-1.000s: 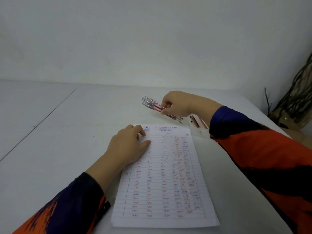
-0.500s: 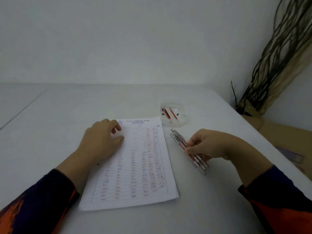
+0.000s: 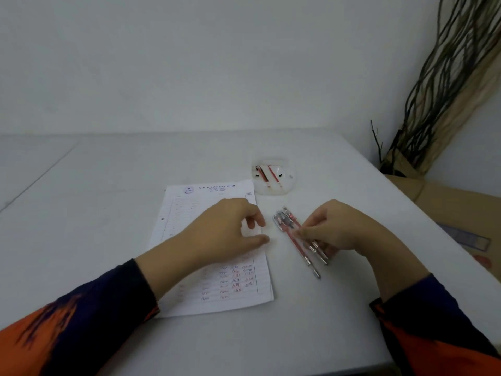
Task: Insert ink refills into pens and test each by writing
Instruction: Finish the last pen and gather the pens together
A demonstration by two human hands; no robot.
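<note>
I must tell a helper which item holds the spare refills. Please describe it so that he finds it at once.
On the white table, look just beyond the top right corner of the lined paper. There sits a small clear dish, the only see-through container, with red refills inside.

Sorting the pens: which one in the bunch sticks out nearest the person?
The left-most pen in the right hand: its metal tip reaches past the others toward the person.

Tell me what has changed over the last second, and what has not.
The right hand carried the bundle of pens from the far side of the paper down to the table on the sheet's right, and still grips it. The left hand slid from the sheet's left edge toward its right edge. The paper and the clear dish of refills stayed put.
</note>
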